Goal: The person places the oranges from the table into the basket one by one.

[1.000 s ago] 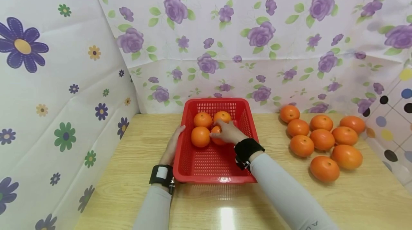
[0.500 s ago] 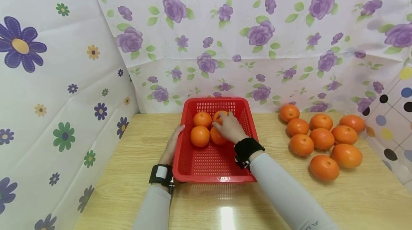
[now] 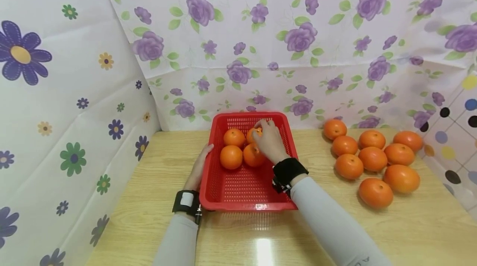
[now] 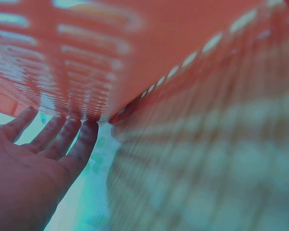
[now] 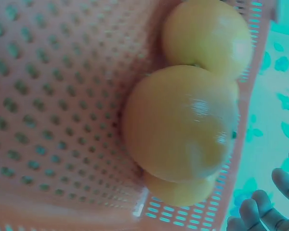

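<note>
A red plastic basket (image 3: 247, 207) with slotted walls holds oranges in its back half, set two by two. My left hand (image 3: 199, 166) lies along the basket's outer left wall; in the left wrist view its fingers (image 4: 84, 144) are extended against the slots. Over the back right orange (image 3: 250, 135) hovers my right hand (image 3: 271, 140), loosely bent and partly hiding that fruit. Just below it sits the front right orange (image 3: 254, 155), untouched. In the right wrist view the fingers (image 5: 267, 210) are apart from the fruit. Beside these are the front left orange (image 3: 231, 157) and back left orange (image 3: 234, 137).
Several more oranges (image 3: 372, 159) lie grouped on the wooden table (image 3: 149, 224) right of the basket. A flowered cloth (image 3: 238, 42) hangs behind the table, and another (image 3: 74, 104) hangs on the left.
My right hand has let go of the front right orange and moved up and back, over the back right one. The left hand has stayed at the basket's side.
</note>
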A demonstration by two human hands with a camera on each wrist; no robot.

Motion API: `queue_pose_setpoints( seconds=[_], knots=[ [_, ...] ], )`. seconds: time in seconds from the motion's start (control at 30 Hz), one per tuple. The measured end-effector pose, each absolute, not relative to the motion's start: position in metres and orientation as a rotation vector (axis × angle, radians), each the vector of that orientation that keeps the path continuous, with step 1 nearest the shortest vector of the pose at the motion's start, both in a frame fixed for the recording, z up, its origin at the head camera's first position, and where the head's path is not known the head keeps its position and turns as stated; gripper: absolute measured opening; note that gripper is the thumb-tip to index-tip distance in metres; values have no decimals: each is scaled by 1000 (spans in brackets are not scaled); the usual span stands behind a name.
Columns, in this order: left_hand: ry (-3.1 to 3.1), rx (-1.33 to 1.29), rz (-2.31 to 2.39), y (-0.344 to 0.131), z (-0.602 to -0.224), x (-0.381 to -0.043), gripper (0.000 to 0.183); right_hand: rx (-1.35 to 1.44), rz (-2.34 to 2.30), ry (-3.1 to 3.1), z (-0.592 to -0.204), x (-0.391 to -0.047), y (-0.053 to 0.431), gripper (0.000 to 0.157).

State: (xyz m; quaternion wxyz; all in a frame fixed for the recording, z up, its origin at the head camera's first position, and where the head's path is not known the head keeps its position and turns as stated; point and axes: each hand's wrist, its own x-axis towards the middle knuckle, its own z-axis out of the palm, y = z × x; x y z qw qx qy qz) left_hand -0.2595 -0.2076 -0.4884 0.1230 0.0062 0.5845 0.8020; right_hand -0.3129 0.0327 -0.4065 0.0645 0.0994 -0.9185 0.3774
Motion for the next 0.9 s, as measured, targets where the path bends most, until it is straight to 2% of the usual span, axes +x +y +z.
queue_pose_setpoints(
  seconds=[0.3,0.9],
  knots=[
    [1702,-9,2338,-205,-489,-259,60,391,1448,-2505,-380,-308,48,21],
    [1744,12,2340,-208,-488,-261,60,460,1598,-2343,-354,-294,70,28]
  ],
)
